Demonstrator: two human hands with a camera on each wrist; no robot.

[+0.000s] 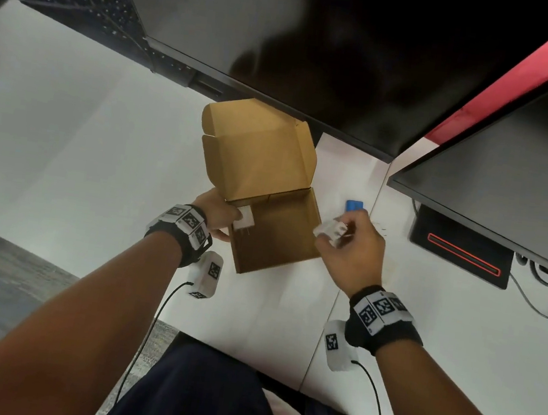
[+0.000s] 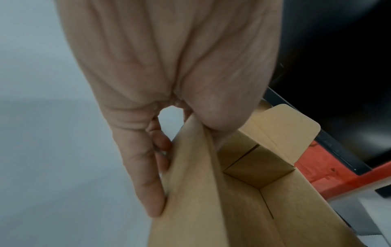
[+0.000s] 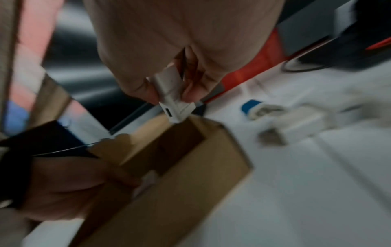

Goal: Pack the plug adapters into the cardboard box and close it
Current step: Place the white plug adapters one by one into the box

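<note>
One brown cardboard box (image 1: 276, 235) sits on the white worktop (image 1: 82, 156), its hinged lid (image 1: 259, 150) standing open at the far side. The left hand (image 1: 218, 216) grips the box's left wall, thumb inside and fingers (image 2: 148, 192) pressed against the outer face, as the left wrist view shows. A small white square plug adapter (image 1: 244, 219) with metal prongs shows at the inside of that wall, right by the left thumb; whether the hand holds it or it leans there cannot be told.

The right hand (image 1: 353, 241) hovers at the box's right rim, pinching a second white plug adapter (image 1: 330, 230) between thumb and fingertips; the right wrist view shows a port on its lower end (image 3: 175, 108), just above the box's edge.

On the worktop right of the box lie more pieces, blurred: one blue-capped adapter (image 1: 354, 206) and, in the right wrist view, one further white block with grey prongs (image 3: 296, 127) beside it. That makes four adapters countable.

Two dark monitors (image 1: 320, 40) hang over the far side of the worktop, and a black device with a red light strip (image 1: 460, 252) sits under the right one.
</note>
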